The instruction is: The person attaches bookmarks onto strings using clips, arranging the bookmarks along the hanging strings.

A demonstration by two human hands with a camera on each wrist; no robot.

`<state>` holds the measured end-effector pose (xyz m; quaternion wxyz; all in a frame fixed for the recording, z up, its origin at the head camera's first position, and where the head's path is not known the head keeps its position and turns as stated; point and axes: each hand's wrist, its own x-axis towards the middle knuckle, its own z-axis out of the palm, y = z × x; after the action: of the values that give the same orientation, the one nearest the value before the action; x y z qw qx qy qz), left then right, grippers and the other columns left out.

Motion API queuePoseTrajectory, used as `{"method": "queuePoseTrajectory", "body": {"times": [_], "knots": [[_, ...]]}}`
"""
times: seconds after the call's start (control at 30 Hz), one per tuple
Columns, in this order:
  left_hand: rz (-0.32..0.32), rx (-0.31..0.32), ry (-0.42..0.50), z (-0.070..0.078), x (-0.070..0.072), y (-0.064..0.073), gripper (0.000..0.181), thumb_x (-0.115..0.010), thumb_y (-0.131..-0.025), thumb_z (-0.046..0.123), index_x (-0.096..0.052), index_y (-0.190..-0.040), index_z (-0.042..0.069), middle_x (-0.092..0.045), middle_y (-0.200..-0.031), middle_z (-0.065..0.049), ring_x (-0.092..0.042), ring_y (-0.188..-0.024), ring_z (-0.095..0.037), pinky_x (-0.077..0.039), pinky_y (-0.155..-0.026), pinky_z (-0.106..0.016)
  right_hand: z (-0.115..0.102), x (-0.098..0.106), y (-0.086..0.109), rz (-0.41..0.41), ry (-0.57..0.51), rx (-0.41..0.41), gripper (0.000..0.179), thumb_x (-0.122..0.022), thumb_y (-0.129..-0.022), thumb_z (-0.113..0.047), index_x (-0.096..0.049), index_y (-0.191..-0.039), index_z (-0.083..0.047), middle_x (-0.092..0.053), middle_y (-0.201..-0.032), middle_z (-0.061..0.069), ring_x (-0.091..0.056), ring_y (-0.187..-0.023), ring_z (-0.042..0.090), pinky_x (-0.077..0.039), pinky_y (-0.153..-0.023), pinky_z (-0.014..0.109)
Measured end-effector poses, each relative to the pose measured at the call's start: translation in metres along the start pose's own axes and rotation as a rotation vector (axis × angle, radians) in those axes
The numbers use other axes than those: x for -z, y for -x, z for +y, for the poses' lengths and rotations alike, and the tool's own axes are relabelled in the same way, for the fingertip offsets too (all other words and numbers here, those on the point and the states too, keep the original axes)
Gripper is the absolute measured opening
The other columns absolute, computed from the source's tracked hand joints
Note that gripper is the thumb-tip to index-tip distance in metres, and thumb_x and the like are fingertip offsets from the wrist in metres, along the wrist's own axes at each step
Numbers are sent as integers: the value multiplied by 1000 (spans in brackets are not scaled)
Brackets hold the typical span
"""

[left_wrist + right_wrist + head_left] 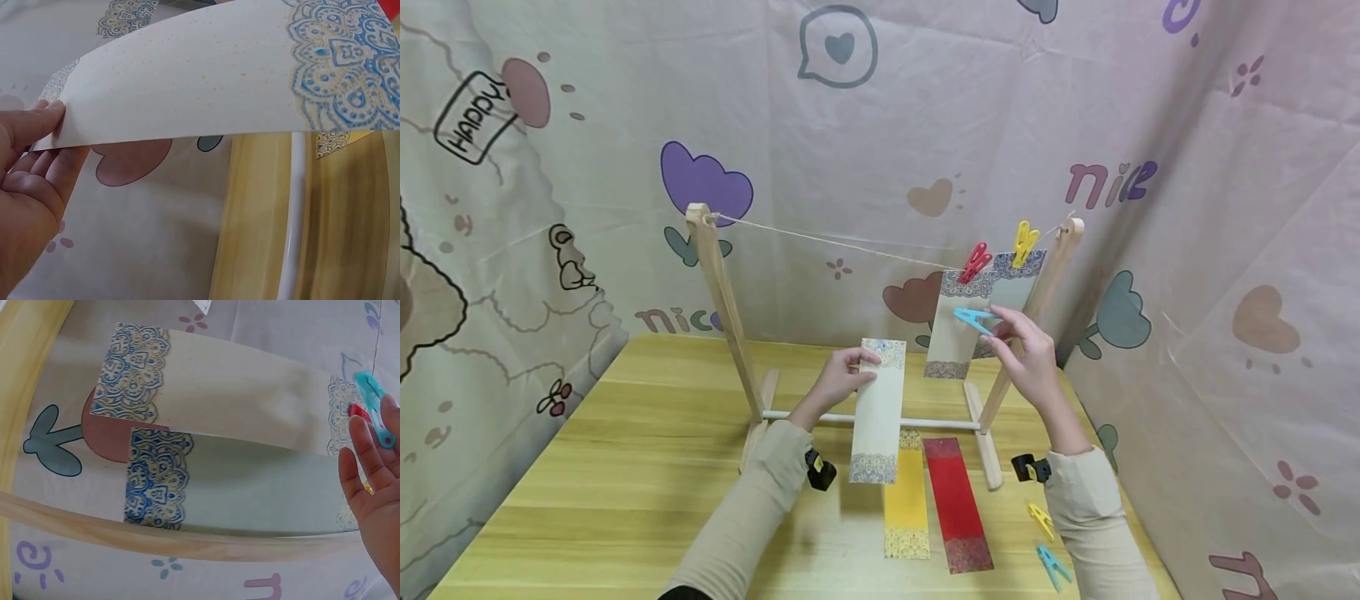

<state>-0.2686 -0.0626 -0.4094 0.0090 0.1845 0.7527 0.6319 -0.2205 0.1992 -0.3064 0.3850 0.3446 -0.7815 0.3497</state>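
My left hand (841, 382) pinches a cream paper strip (878, 412) near its upper edge, thumb on the front face and fingers behind. Blue lace-like patterns decorate both ends of this strip (187, 81), which bows slightly in the left wrist view. Between thumb and fingers, my right hand (1030, 350) holds a light blue clothespin (970, 317). Just behind that clothespin hangs another cream strip (951, 333), clipped to the string (820, 239) by a red clothespin (976, 262). Farther right, a yellow clothespin (1024, 244) holds a pale bluish strip (250, 487), partly covered by the cream one.
The string runs between two wooden posts (722, 300), joined low down by a white rod (936, 424). On the table (625, 467) lie a yellow strip (906, 492) and a red strip (955, 500). A yellow clothespin (1042, 521) and a blue clothespin (1052, 567) lie near my right forearm.
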Motion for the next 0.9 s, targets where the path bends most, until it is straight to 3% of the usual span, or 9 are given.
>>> {"method": "queuePoseTrajectory", "body": {"times": [0.13, 0.23, 0.37, 0.57, 0.73, 0.9], "knots": [[2, -9, -24, 19, 0, 6, 18, -57, -79, -9, -57, -97, -12, -59, -99, -22, -46, -52, -15, -42, -50, -23, 12, -3, -2, 4, -2, 6, 42, -66, -68, 18, -54, -108, 13, -60, -88, 21, -55, -66, 23, -48, -62, 25], [3, -2, -24, 24, 0, 4, 18, -57, -80, -9, -58, -98, -11, -59, -100, -23, -51, -57, -20, -46, -54, -30, 15, -3, -5, -2, 11, 28, 42, -65, -69, 18, -54, -109, 13, -60, -93, 20, -55, -67, 22, -47, -63, 22], [6, -3, -27, 20, 0, -4, 18, -58, -79, -9, -58, -97, -11, -59, -100, -23, -56, -63, -24, -48, -56, -33, 16, -3, -11, -6, 33, 47, 42, -65, -69, 18, -53, -109, 13, -59, -97, 21, -55, -67, 24, -46, -63, 21], [13, -13, -26, 7, 1, -20, 18, -61, -78, -7, -60, -96, -7, -60, -99, -19, -58, -63, -20, -47, -52, -27, 11, -1, -21, -24, 70, 24, 40, -65, -71, 15, -53, -110, 13, -58, -94, 21, -55, -70, 23, -43, -65, 16], [10, -60, -45, 10, 0, -26, 15, -60, -78, -7, -61, -94, -6, -61, -94, -18, -56, -60, -16, -46, -52, -26, 10, 2, -31, -49, 74, -1, 39, -63, -74, 14, -53, -112, 12, -58, -95, 22, -56, -72, 24, -43, -66, 14], [11, -62, -58, 20, 1, -27, 16, -60, -78, -8, -62, -93, -6, -61, -95, -19, -57, -63, -17, -47, -54, -26, 8, 5, -43, -71, 70, -19, 37, -61, -77, 12, -53, -113, 11, -57, -97, 22, -56, -73, 23, -41, -67, 10]]}}
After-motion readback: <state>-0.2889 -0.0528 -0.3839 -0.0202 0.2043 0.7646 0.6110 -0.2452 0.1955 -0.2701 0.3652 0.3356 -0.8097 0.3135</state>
